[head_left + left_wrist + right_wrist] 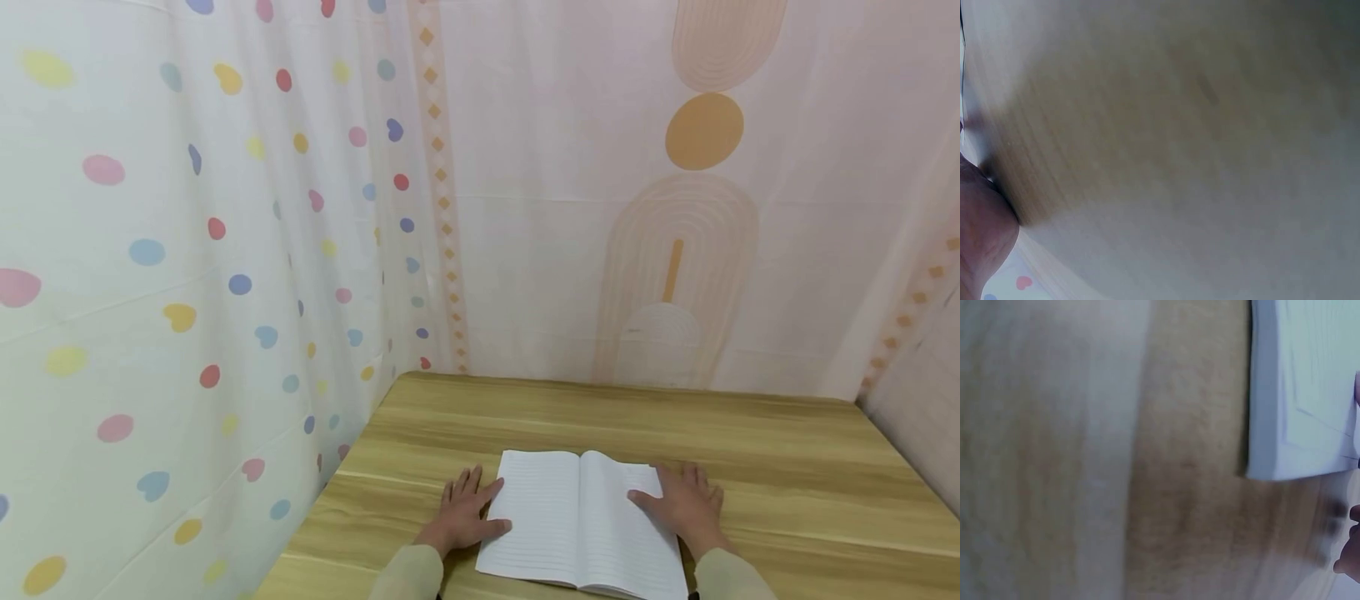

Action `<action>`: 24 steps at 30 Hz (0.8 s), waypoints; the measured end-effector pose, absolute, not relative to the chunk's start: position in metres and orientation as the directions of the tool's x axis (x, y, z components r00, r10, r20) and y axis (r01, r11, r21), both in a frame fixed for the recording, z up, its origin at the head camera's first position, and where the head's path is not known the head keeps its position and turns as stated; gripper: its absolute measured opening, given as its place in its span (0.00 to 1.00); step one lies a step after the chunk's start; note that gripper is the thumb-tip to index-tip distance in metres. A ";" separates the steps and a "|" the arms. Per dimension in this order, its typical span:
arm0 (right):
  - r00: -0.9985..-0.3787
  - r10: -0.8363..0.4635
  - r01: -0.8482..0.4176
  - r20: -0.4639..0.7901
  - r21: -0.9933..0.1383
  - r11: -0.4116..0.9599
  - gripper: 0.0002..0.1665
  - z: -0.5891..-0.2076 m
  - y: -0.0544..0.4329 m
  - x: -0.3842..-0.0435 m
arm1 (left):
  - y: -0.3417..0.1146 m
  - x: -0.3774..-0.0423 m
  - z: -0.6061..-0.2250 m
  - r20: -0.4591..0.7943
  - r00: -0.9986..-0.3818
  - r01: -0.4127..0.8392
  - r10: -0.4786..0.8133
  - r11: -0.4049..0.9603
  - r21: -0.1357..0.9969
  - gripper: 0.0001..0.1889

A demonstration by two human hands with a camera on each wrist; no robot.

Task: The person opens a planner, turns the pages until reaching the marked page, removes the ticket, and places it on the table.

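A lined notebook (534,517) lies spread open on the wooden table, its right-hand page bulging up near the spine. My left hand (467,510) rests flat at its left edge, with the thumb over the page margin and the other fingers spread toward the table. On the opposite side, my right hand (686,504) lies over the upper right edge, thumb on the page and fingers fanned outward. The right wrist view shows a corner of the notebook (1319,381) and some fingertips (1350,556). Only part of the left hand (985,228) appears in the left wrist view.
The wood-grain table (600,408) reaches back to a pale curtain (525,250) with arch patterns. To the left hangs a white curtain (187,333) with coloured dots and hearts, close along the table's left edge. A pale wall surface (922,392) borders the right side.
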State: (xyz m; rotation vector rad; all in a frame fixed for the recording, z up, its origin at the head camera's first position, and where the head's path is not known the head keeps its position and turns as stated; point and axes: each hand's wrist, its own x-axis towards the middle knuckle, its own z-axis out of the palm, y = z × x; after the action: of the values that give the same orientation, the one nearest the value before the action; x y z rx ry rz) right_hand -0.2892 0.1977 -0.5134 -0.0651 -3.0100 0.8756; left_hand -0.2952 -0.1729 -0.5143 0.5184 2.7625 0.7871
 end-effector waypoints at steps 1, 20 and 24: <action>-0.999 0.041 0.039 -0.008 -0.538 0.842 0.58 -0.514 0.197 -0.290 | -0.173 -0.295 -0.514 -0.116 -0.913 0.272 0.391 0.795 0.542 0.39; -0.999 0.044 0.019 0.032 -0.558 0.829 0.55 -0.517 0.198 -0.294 | -0.173 -0.294 -0.513 -0.117 -0.909 0.278 0.400 0.791 0.545 0.39; -0.999 0.025 -0.005 0.046 -0.568 0.823 0.54 -0.514 0.198 -0.293 | -0.173 -0.294 -0.512 -0.114 -0.912 0.276 0.395 0.794 0.542 0.39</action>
State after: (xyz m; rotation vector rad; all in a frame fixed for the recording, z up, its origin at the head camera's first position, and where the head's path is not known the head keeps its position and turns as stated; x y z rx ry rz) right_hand -0.2930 0.1984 -0.5140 -0.0163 -2.9504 0.9201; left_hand -0.2943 -0.1734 -0.5125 0.5240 2.7621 0.7845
